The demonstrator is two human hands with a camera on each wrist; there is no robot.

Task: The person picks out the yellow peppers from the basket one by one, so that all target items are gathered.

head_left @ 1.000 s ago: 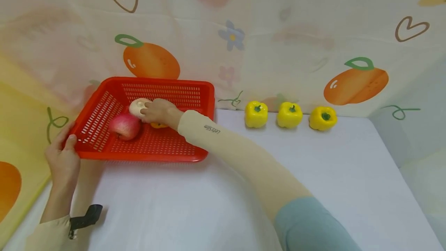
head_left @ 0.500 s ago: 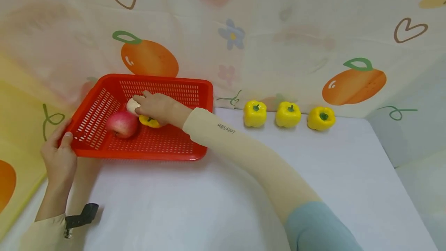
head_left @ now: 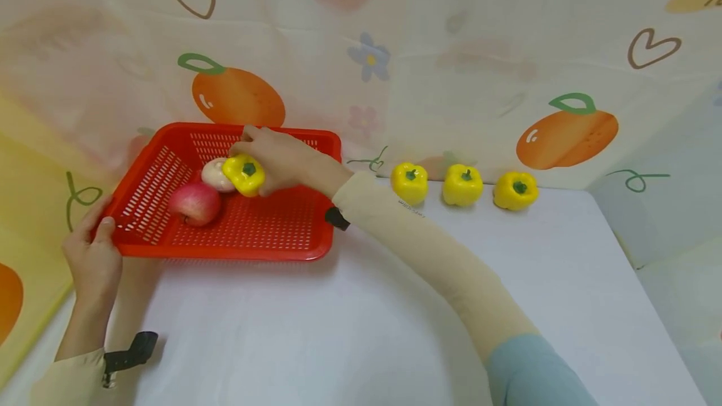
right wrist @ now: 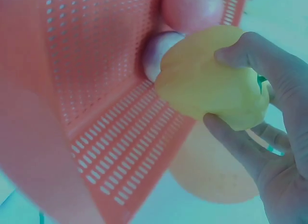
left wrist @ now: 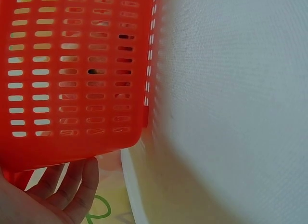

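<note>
My right hand (head_left: 284, 158) holds a yellow bell pepper (head_left: 245, 174) between thumb and fingers, inside the red plastic basket (head_left: 237, 252). In the right wrist view, the same pepper (right wrist: 207, 79) is raised off the basket floor, with its green stem turned toward the palm. Beside it in the basket sit a whitish, purple-tinged round bulb (head_left: 212, 175) and a pinkish-red apple (head_left: 194, 204). My left hand (head_left: 93, 255) grips the basket's left rim near the front corner; in the left wrist view its fingers (left wrist: 83, 188) curl under that rim.
Three more yellow bell peppers, the left one (head_left: 409, 184), the middle one (head_left: 462, 185) and the right one (head_left: 516, 192), stand in a row at the back of the white table (head_left: 406, 306). A fruit-print cloth (head_left: 440, 80) hangs behind the basket.
My right hand has left the bulb, moved a little right and lifted the yellow bell pepper off the basket floor. The left hand stays on the rim.
</note>
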